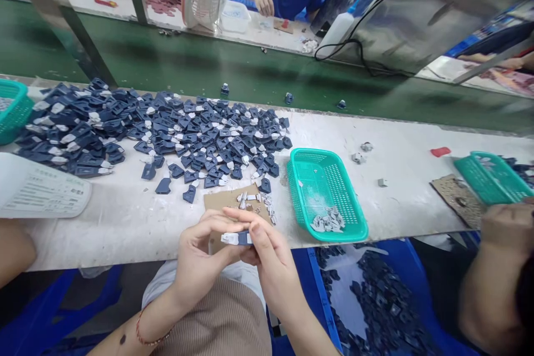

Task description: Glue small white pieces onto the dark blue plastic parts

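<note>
Between my two hands, close to the table's front edge, is a small dark-blue plastic part with a white tip. My left hand curls around its white end, thumb below and fingers above. From the other side my right hand pinches the dark-blue end, the thumb lying on top. Just beyond my fingers lies a piece of brown cardboard with small grey-white pieces on it. Further back spreads a large pile of similar dark-blue parts, many with white tips.
Right of my hands stands a green basket with grey-white pieces in one end. A white container lies at the left. Below the table, a blue bin holds dark parts. Another person's arm is at the right.
</note>
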Demonstrator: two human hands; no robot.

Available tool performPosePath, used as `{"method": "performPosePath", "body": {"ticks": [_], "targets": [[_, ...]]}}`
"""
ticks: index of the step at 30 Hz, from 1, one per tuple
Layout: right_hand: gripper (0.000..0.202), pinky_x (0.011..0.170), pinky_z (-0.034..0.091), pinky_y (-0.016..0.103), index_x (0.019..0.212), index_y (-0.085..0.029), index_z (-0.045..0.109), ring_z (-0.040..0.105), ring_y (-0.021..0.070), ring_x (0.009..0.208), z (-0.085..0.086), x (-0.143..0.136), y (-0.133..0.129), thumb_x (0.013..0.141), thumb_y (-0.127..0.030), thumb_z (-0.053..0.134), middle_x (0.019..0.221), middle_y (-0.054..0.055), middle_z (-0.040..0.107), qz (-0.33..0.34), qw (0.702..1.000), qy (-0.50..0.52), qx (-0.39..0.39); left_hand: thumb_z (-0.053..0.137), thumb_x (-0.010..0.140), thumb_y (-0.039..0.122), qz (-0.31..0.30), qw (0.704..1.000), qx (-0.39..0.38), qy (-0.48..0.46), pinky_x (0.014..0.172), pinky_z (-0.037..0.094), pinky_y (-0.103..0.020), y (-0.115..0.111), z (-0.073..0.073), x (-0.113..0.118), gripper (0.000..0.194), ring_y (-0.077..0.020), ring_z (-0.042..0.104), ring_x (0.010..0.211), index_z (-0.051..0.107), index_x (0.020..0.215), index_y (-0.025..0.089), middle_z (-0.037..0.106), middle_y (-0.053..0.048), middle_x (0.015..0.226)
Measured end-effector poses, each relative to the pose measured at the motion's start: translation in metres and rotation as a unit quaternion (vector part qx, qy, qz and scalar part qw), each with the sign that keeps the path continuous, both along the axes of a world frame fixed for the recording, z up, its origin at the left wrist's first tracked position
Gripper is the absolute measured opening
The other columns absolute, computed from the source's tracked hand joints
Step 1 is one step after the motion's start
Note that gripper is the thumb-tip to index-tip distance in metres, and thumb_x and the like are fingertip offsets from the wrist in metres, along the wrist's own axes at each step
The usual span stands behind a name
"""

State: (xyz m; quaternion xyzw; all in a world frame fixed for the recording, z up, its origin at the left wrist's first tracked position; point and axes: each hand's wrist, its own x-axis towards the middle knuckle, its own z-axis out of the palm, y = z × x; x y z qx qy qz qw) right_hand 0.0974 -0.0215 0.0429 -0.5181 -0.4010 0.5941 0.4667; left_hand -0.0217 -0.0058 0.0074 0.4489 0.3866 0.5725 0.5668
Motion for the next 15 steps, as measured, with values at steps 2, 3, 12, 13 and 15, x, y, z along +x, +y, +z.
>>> {"method": "performPosePath", "body": {"ticks": [2,3,12,13,15], "targets": [[0.032,0.079,0.050,0.024,0.110,-0.029,0.073,0.063,0.0161,0.094,0.001,-0.001,0.000,0.097,-0.045,0.048,0.105,0.003,0.071,-0.013,0.999,-0.042,0.031,0.080,0.069,0.009,0.002,1.000,0.003,0.005,0.080,0.052,-0.020,0.000,0.000,0.001,0.027,-0.0129,0.066,0.088,0.076,0.085,0.029,0.073,0.003,0.086],[0.033,0.080,0.050,0.024,0.111,-0.029,0.072,0.064,0.0174,0.098,0.002,-0.002,-0.001,0.098,-0.044,0.047,0.108,0.004,0.072,-0.018,0.997,-0.058,0.039,0.080,0.069,0.009,0.000,1.000,0.004,0.006,0.080,0.052,-0.020,0.000,0.000,0.001,0.026,-0.0129,0.066,0.088,0.076,0.086,0.029,0.073,0.003,0.087],[0.030,0.094,0.050,0.026,0.114,-0.025,0.068,0.064,0.0166,0.110,0.007,-0.002,0.003,0.100,-0.035,0.043,0.117,0.003,0.071,-0.034,0.975,-0.184,0.116,0.078,0.072,0.009,0.020,0.994,0.084,0.071,0.082,0.051,-0.020,0.006,0.001,0.002,0.026,-0.0125,0.063,0.089,0.075,0.089,0.028,0.073,0.002,0.084],[0.030,0.094,0.050,0.025,0.114,-0.025,0.068,0.064,0.0157,0.110,0.009,-0.001,0.004,0.100,-0.034,0.043,0.116,0.002,0.071,-0.036,0.974,-0.186,0.123,0.078,0.073,0.008,0.017,0.991,0.104,0.076,0.081,0.051,-0.021,0.008,0.002,0.003,0.027,-0.0124,0.063,0.089,0.074,0.090,0.028,0.073,0.003,0.085],[0.029,0.097,0.049,0.024,0.117,-0.028,0.066,0.063,0.0148,0.112,0.012,0.003,0.006,0.100,-0.035,0.045,0.118,0.000,0.071,-0.039,0.975,-0.176,0.127,0.076,0.075,0.008,0.001,0.988,0.134,0.081,0.083,0.050,-0.022,0.013,0.006,0.004,0.027,-0.0129,0.062,0.090,0.073,0.092,0.028,0.074,0.003,0.087]]}}
